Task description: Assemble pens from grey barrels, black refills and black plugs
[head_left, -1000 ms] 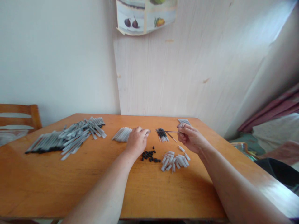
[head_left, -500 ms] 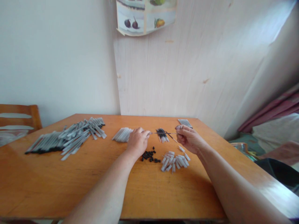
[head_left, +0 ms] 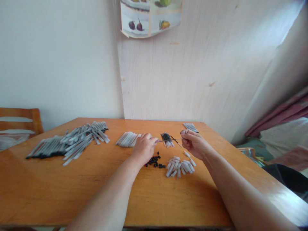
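Observation:
A thin dark pen refill point(head_left: 169, 140) stretches between my two hands above the table. My left hand point(head_left: 145, 147) is closed around its left end, and whatever else lies inside those fingers is hidden. At the other end my right hand point(head_left: 192, 142) pinches it between thumb and forefinger. Just behind it lies a small bundle of dark refills point(head_left: 166, 138). White pen barrels point(head_left: 126, 139) are stacked beyond my left hand. Small black plugs point(head_left: 156, 162) are scattered below that hand, partly covered by it. Short whitish pen caps point(head_left: 180, 167) lie in a loose heap nearer me.
A large pile of whitish pens with black ends point(head_left: 84, 138) covers the table's left side. A small row of similar pens point(head_left: 191, 127) lies at the back right. A wooden chair point(head_left: 36, 122) stands left of the table point(head_left: 168, 202), which meets the wall behind.
My left hand has shifted slightly right and down, tilting the refill so its left end is lower. My right hand has hardly moved.

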`<state>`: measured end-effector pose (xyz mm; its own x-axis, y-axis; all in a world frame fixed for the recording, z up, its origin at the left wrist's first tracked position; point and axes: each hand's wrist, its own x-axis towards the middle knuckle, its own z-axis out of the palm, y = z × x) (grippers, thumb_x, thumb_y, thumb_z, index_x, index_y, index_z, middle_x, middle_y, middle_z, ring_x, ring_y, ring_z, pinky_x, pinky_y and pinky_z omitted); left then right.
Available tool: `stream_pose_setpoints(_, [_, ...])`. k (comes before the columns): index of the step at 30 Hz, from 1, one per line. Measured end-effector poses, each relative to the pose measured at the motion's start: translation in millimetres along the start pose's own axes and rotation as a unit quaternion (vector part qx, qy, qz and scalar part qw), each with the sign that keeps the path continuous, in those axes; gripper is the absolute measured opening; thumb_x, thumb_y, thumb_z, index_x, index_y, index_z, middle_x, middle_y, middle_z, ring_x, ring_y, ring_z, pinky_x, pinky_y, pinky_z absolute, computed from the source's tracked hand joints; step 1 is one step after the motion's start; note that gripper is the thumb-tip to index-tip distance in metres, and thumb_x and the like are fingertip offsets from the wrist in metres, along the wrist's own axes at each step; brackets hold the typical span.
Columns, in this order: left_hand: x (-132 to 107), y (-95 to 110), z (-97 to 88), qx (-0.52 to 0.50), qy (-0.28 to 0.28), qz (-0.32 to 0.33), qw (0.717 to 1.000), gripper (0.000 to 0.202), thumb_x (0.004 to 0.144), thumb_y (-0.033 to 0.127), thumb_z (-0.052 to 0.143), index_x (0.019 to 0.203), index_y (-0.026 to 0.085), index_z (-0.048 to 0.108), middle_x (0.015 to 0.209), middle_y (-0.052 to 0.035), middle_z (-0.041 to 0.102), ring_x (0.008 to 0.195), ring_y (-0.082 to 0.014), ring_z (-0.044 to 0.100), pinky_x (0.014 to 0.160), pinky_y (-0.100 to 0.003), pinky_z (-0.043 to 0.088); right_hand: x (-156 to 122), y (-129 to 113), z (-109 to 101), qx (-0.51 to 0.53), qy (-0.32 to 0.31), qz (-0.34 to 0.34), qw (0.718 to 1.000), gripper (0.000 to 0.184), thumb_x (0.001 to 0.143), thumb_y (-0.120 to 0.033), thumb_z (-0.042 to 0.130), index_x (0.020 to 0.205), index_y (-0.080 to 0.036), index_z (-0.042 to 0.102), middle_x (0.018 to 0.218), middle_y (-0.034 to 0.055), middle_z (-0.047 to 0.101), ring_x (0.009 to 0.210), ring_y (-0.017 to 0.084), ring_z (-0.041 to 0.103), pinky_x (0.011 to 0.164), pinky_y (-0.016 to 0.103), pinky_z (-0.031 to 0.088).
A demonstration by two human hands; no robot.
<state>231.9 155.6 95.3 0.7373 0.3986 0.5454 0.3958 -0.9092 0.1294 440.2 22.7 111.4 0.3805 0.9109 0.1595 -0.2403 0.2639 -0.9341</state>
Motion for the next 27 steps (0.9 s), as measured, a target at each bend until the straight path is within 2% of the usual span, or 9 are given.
stream_pose_setpoints(10, [-0.7, 6.7, 6.0, -0.041, -0.011, 0.035, 0.998, 0.029, 0.09, 0.023, 0.046, 0.111, 0.025, 0.065, 0.09, -0.0068, 0.056, 0.089, -0.0204, 0.052, 0.079, -0.033, 0.042, -1.1, 3.5, 3.5, -0.009, -0.031, 0.008, 0.999, 0.018, 0.073, -0.025, 0.074, 0.076, -0.017, 0.058, 0.057, -0.005, 0.047, 0.048, 0.005, 0.037, 0.044, 0.018, 0.023])
stream_pose_setpoints(18, [-0.5, 8.5, 7.3, -0.082, -0.017, 0.048, 0.995, 0.028, 0.092, 0.025, 0.044, 0.111, 0.022, 0.064, 0.089, -0.0066, 0.056, 0.086, -0.0186, 0.054, 0.075, -0.03, 0.043, -0.8, 8.3, 8.3, -0.022, -0.044, 0.036, 0.998, 0.024, 0.079, -0.038, 0.07, 0.082, -0.018, 0.057, 0.067, 0.0012, 0.065, 0.051, 0.008, 0.051, 0.047, 0.02, 0.035])
stream_pose_setpoints(27, [0.2, 8.1, 7.7, -0.104, -0.013, 0.047, 0.993, 0.028, 0.092, 0.026, 0.043, 0.11, 0.021, 0.064, 0.09, -0.0068, 0.058, 0.087, -0.018, 0.055, 0.076, -0.029, 0.044, -0.5, 9.1, 5.0, 0.001, -0.062, 0.044, 0.997, 0.02, 0.081, -0.034, 0.067, 0.087, -0.018, 0.058, 0.079, 0.0056, 0.07, 0.06, 0.01, 0.058, 0.055, 0.022, 0.043])
